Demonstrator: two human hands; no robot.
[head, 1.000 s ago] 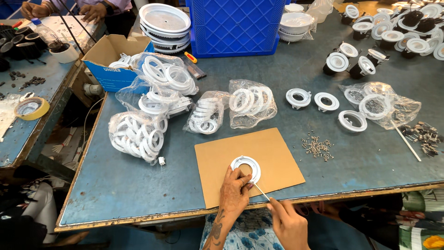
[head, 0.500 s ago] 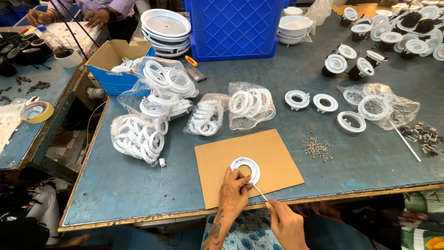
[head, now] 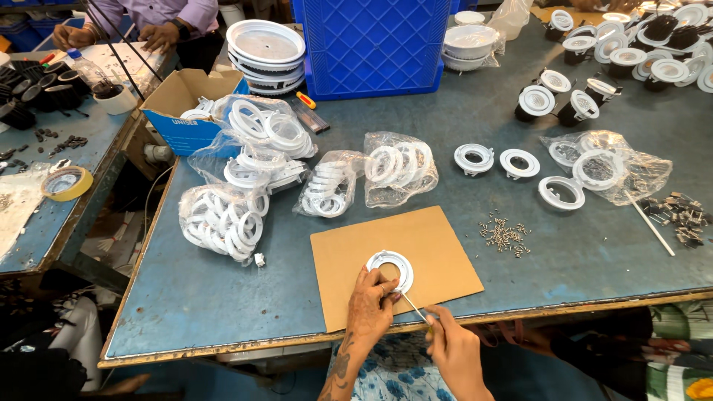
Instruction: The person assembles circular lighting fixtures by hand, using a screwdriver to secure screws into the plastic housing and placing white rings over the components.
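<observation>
Pinned under left hand [head: 369, 303] fingertips, white ring [head: 391, 269], flat on cardboard sheet [head: 397, 263] near table [head: 208, 312] front edge, probably to stop sliding. Pinched in closed right hand [head: 451, 349], thin rod [head: 413, 307], tip angled up toward ring's near rim, likely for fine work there. Just right of sheet, small screws [head: 505, 236], within reach. Farther back, bagged rings [head: 401, 167], well apart.

The left hand [head: 370, 303] lies palm down, fingers curled forward, its tattooed forearm rising from the lower edge of the view. The right hand [head: 451, 349] sits just beside it and lower, fingers pinched together toward the left hand's fingertips.
</observation>
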